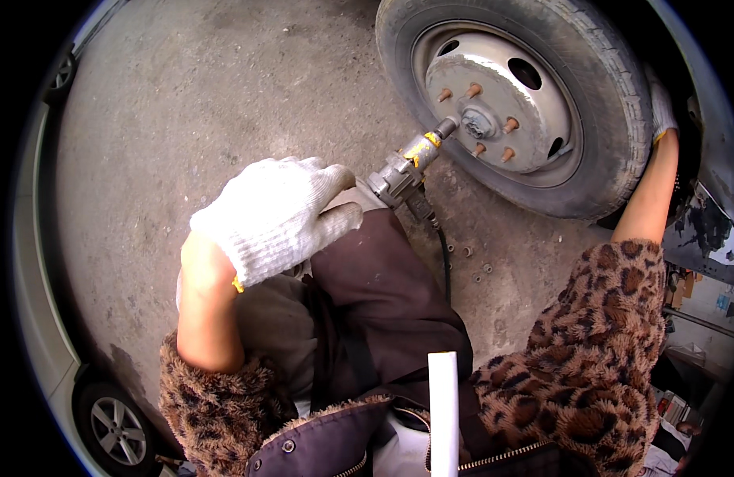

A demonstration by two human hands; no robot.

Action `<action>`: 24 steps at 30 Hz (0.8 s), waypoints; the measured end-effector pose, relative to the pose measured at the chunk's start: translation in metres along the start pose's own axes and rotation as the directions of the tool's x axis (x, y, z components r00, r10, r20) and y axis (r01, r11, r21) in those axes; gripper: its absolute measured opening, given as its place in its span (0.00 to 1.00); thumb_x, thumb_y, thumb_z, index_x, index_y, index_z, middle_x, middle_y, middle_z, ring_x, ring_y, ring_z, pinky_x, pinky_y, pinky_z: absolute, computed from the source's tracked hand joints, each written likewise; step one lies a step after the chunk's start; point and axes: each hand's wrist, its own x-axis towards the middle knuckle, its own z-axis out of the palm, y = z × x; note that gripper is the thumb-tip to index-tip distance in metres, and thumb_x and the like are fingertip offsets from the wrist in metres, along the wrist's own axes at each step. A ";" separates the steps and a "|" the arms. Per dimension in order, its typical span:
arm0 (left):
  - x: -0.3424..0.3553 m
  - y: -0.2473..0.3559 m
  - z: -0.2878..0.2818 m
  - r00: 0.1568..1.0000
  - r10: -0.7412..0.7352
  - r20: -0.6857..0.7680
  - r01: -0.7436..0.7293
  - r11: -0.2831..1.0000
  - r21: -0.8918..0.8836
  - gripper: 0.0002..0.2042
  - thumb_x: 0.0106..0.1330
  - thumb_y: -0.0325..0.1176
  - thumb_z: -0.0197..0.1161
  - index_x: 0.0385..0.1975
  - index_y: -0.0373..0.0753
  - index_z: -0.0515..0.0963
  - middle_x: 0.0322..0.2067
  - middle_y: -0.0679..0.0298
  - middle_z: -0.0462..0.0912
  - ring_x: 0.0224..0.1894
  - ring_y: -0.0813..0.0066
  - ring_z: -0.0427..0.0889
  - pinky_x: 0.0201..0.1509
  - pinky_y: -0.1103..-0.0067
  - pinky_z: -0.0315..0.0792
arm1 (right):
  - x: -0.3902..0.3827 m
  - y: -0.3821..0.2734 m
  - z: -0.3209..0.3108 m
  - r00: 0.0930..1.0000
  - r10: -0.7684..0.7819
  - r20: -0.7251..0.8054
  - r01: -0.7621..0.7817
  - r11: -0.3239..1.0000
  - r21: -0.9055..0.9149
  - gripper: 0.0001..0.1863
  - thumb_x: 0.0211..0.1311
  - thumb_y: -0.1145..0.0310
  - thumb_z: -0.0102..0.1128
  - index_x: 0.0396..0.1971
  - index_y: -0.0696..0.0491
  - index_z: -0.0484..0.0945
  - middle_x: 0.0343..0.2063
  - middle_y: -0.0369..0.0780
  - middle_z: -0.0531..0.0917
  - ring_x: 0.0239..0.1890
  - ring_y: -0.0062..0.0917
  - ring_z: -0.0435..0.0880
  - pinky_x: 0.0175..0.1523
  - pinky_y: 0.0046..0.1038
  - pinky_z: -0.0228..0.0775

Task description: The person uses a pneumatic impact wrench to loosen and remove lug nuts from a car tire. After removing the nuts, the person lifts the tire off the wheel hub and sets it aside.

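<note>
My left hand (pixel 275 215), in a white knitted glove, hovers over or rests by my bent knee. Its fingers are stretched out, the thumb apart, and nothing shows in it. Just beyond the knee is a grey impact wrench (pixel 398 176) with yellow marks, its socket pointing at the wheel (pixel 557 107). The wheel has a worn black tyre and a dusty steel rim, where several rusty studs (pixel 511 125) stick out around the hub (pixel 478 122). My right hand (pixel 661 107), also gloved, reaches along the tyre's right side; the tyre and shadow hide most of its fingers.
Several loose nuts (pixel 467 251) lie on the concrete floor (pixel 247 87) beside the wrench's dark hose (pixel 446 266). A light-coloured car (pixel 45 318) stands at the left. Scuffed vehicle bodywork (pixel 712 226) borders the wheel at right, with shelves and clutter below it.
</note>
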 end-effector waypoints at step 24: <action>0.000 0.003 -0.001 0.999 -0.020 0.046 0.020 1.000 0.008 0.20 0.66 0.45 0.59 0.49 0.37 0.77 0.36 0.52 0.83 0.43 0.51 0.81 0.48 0.64 0.75 | 0.020 0.036 -0.008 0.981 -0.180 0.076 0.191 0.963 -0.190 0.28 0.73 0.52 0.44 0.66 0.52 0.67 0.66 0.43 0.70 0.68 0.32 0.65 0.70 0.26 0.53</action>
